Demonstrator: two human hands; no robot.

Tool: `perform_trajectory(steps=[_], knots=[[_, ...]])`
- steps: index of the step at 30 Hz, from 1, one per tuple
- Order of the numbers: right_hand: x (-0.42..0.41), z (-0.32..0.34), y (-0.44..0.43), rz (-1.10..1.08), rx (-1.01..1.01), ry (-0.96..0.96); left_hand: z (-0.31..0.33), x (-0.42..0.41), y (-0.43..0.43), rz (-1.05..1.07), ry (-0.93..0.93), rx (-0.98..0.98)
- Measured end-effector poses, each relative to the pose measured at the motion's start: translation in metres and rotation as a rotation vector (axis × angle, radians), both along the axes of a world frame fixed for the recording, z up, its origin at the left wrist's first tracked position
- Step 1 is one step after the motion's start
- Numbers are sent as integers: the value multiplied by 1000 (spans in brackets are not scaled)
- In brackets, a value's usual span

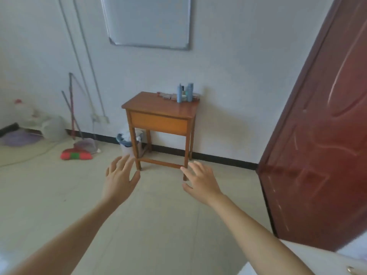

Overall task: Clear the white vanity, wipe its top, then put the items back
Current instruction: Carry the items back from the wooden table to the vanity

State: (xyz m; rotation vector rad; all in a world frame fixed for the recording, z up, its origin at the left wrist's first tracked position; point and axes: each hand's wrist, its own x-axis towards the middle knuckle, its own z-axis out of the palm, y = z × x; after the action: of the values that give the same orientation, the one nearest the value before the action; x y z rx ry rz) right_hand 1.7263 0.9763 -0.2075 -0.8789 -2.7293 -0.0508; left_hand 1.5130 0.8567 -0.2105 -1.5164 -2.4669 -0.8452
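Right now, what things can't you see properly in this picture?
Head view:
1. The small things beside the blue bottles on the wooden table: too small and blurred to name.
2. The white furniture, bottom right: cut off by the picture's edge, so its top is unseen.
3. The bin under the table: partly hidden by a table leg; contents unclear.
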Motion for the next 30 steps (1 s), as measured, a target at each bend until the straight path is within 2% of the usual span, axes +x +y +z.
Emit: perform_trajectory(steps=[6, 11, 17, 23, 30], knots=[[-139, 33, -29, 109, 110, -16, 18, -125, -47, 119, -1, 68], [-221, 47, -36, 144, 191, -41, 28, -209, -69, 154, -2, 102], [-270, 77, -29, 118, 230, -68, 50, -261, -64, 138, -39, 166], [-304, 100, 10, 128, 256, -39, 47, -274, -38, 107, -90, 222], [-351, 114, 77, 122, 203, 110, 65, -326, 12, 109, -43, 220]])
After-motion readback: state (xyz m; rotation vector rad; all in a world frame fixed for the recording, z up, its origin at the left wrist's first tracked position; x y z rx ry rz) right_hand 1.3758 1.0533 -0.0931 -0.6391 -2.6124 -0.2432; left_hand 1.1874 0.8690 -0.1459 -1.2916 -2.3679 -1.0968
